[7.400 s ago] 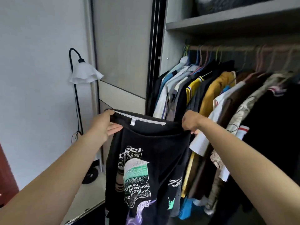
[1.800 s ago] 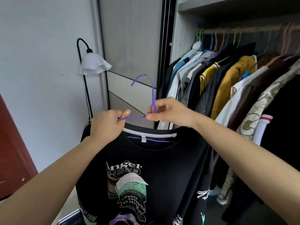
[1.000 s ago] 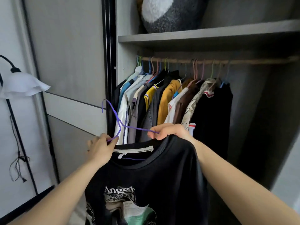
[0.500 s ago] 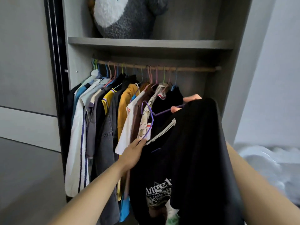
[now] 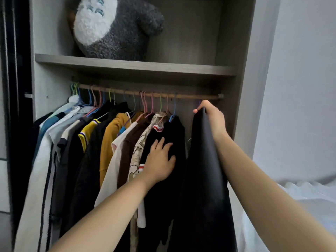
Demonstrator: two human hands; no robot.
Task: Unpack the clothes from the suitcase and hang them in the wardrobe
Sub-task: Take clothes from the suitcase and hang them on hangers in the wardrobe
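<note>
Wardrobe interior, grey: shelf carrying a grey-and-white plush toy; below it, a wooden rail with a row of hung clothes filling the left and middle. Right hand, just under the rail's right end, fingers curled round the top of the black T-shirt, which hangs edge-on beside the row. Left hand, fingers spread flat, presses the row's last black garment. White bed, right.
</note>
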